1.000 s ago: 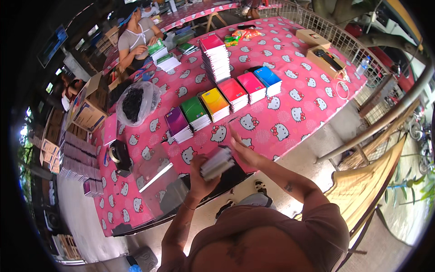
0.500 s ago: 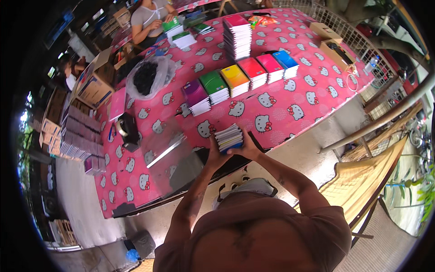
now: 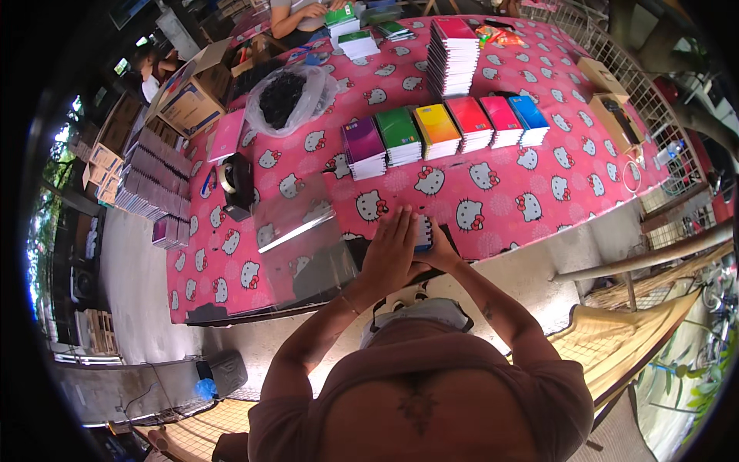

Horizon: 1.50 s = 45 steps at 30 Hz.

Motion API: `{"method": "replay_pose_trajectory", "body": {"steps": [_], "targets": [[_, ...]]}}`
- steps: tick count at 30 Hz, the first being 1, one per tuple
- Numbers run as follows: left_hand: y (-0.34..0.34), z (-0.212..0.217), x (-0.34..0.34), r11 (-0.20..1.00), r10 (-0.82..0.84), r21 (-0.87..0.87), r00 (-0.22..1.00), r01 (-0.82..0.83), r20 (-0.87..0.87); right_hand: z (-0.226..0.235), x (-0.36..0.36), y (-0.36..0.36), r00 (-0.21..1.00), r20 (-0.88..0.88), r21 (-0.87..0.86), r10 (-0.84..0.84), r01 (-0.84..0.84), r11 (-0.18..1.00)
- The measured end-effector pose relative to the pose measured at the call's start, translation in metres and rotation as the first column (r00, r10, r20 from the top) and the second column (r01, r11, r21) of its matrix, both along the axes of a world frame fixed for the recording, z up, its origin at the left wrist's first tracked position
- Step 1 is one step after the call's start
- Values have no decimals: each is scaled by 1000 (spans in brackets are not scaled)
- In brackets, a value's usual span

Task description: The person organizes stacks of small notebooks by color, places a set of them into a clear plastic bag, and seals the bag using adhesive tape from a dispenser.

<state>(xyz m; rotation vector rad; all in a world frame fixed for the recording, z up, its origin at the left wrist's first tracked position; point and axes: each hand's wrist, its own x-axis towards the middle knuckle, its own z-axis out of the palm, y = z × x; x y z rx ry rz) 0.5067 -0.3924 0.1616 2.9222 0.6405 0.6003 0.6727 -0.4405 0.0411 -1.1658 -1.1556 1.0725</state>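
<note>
At the table's near edge, a small stack of spiral notebooks (image 3: pixel 423 232) with blue showing sits between my hands. My left hand (image 3: pixel 389 250) lies flat against the stack with fingers stretched out, covering much of it. Around its right side, the fingers of my right hand (image 3: pixel 441 250) are closed. Beyond my hands stands a row of notebook stacks: purple (image 3: pixel 360 138), green (image 3: pixel 397 131), yellow (image 3: pixel 436 127), red (image 3: pixel 469 119), pink (image 3: pixel 501 115) and blue (image 3: pixel 529 115). A clear plastic sheet (image 3: pixel 296 239) lies left of my left hand.
Behind the row rises a tall notebook stack (image 3: pixel 453 61). A tape dispenser (image 3: pixel 235 187) and a plastic bag with black contents (image 3: pixel 282 100) stand left. Cardboard boxes (image 3: pixel 196 88) and piled notebooks (image 3: pixel 158 173) line the left side. Across the table, another person (image 3: pixel 296 19) handles green notebooks.
My left hand has gone from gripping the stack's side to lying flat over it. The stack's page edges, visible before, are now mostly covered. The whole view has shifted.
</note>
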Motion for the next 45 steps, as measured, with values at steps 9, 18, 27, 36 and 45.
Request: {"method": "replay_pose_trajectory", "body": {"steps": [9,18,27,36,45], "targets": [[36,1,-16,923,256,-289,966,-254,-31,14,-4,13,987,151,29,-59,55,998],[86,-37,-162,199,932,-973,328,-112,153,38,-118,121,914,-352,-321,204,-323,890],[158,-90,-229,174,921,-722,369,-669,-120,12,-175,168,991,12,-559,130,-101,823],[184,-89,-225,364,835,-549,525,-752,-166,16,-167,181,879,427,-522,213,47,852],[196,-111,-264,126,817,-917,564,-379,-121,6,-166,166,993,107,-496,46,13,868]]}}
